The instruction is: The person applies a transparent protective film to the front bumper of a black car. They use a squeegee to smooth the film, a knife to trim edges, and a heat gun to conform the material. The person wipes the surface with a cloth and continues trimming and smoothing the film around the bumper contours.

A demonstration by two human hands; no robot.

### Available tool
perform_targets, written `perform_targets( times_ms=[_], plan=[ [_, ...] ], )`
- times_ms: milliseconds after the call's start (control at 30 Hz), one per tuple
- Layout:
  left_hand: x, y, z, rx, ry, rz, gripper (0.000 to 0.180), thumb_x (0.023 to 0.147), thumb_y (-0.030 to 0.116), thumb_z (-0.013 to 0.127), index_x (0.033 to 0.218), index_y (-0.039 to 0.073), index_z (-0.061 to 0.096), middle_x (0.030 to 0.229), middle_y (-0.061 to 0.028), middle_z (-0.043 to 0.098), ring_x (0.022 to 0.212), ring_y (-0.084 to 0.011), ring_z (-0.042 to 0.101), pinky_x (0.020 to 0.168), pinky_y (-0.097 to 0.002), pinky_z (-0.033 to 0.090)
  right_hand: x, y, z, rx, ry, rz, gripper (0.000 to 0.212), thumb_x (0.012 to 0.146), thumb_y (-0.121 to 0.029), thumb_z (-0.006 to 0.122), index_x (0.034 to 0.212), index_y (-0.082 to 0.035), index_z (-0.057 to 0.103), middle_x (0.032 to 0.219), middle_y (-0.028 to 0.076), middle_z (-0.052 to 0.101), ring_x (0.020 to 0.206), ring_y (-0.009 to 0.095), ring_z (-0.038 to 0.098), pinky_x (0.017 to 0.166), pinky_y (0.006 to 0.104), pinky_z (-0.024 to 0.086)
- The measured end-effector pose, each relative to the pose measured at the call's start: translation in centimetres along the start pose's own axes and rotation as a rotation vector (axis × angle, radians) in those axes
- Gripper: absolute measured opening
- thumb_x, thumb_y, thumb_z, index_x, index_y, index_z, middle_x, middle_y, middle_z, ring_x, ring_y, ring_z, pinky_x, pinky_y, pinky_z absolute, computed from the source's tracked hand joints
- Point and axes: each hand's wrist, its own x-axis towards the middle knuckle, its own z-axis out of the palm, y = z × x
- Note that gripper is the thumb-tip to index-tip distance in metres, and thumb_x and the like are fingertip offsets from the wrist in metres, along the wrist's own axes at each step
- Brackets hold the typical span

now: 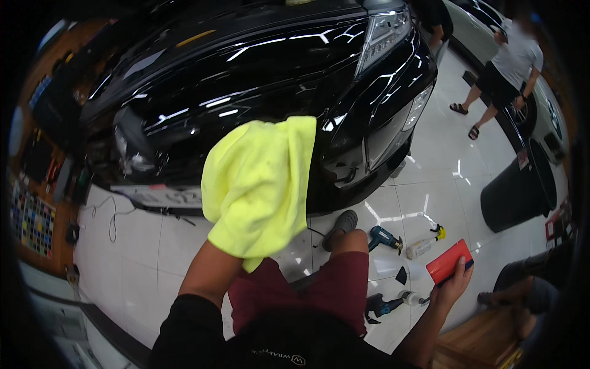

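A bright yellow microfiber cloth (258,178) covers my left hand, which holds it up before the front of a glossy black car (270,80). Only my left forearm (212,270) shows below the cloth; the fingers are hidden. Whether the cloth touches the bodywork I cannot tell. Out to the right, my right hand (452,288) grips a flat red squeegee (447,261) with a dark edge, thumb on its face. It is held above the floor, away from the car.
On the tiled floor lie a teal heat gun (384,237), a spray bottle with yellow trigger (424,245), another dark power tool (382,304) and a white bottle (413,298). A black bin (516,194) stands right. A person (507,67) stands beside a white car.
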Motion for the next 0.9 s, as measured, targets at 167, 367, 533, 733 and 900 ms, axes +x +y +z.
perform_targets(
  times_ms=[167, 367, 533, 733, 900],
  plan=[
    [0.1, 3.1, 1.6, 0.002, -0.015, -0.018, 0.045, 0.098, 0.032, 0.054, 0.131, 0.002, 0.057, 0.128, -0.0179, 0.060, 0.117, -0.0323, 0.057, 0.102, -0.0446, 0.044, 0.0, -1.2, -1.6, -0.025, -0.034, -0.037, 0.024, 0.102, -0.021, 0.058, 0.117, -0.003, 0.054, 0.109, 0.010, 0.063, 0.097, 0.017, 0.063, 0.089, 0.0339, 0.053],
    [1.7, 7.8, 3.9, -0.087, -0.017, -0.023, 0.044, 0.097, 0.031, 0.056, 0.130, 0.003, 0.058, 0.127, -0.0177, 0.061, 0.116, -0.0328, 0.058, 0.101, -0.0449, 0.044, -0.1, -1.6, -0.8, -0.022, -0.149, -0.032, 0.023, 0.103, -0.021, 0.055, 0.118, -0.004, 0.054, 0.108, 0.006, 0.063, 0.095, 0.014, 0.062, 0.085, 0.0311, 0.053],
    [1.4, 10.1, 4.6, -0.245, -0.059, -0.036, 0.043, 0.096, 0.030, 0.057, 0.129, 0.004, 0.059, 0.126, -0.0175, 0.062, 0.115, -0.0332, 0.059, 0.100, -0.0452, 0.045, -0.6, -2.9, 1.9, -0.040, -0.194, -0.108, 0.023, 0.103, -0.020, 0.056, 0.119, -0.003, 0.054, 0.108, 0.008, 0.064, 0.095, 0.015, 0.063, 0.086, 0.0314, 0.053],
    [-4.8, -0.5, -0.6, -0.192, -0.046, -0.128, 0.042, 0.095, 0.029, 0.058, 0.128, 0.004, 0.060, 0.125, -0.0172, 0.063, 0.113, -0.0338, 0.059, 0.100, -0.0455, 0.045, -2.1, -1.5, 3.1, -0.041, -0.150, -0.134, 0.023, 0.101, -0.020, 0.058, 0.119, -0.005, 0.056, 0.110, 0.008, 0.065, 0.098, 0.015, 0.063, 0.089, 0.0310, 0.052],
    [-7.5, -8.2, -4.7, 0.131, 0.001, -0.211, 0.041, 0.094, 0.029, 0.060, 0.127, 0.005, 0.061, 0.124, -0.0170, 0.063, 0.112, -0.0342, 0.060, 0.099, -0.0458, 0.046, -3.4, 0.9, 4.2, -0.105, -0.173, -0.062, 0.020, 0.103, -0.020, 0.056, 0.114, -0.003, 0.053, 0.102, 0.007, 0.062, 0.090, 0.013, 0.063, 0.083, 0.0291, 0.054]
  ],
)
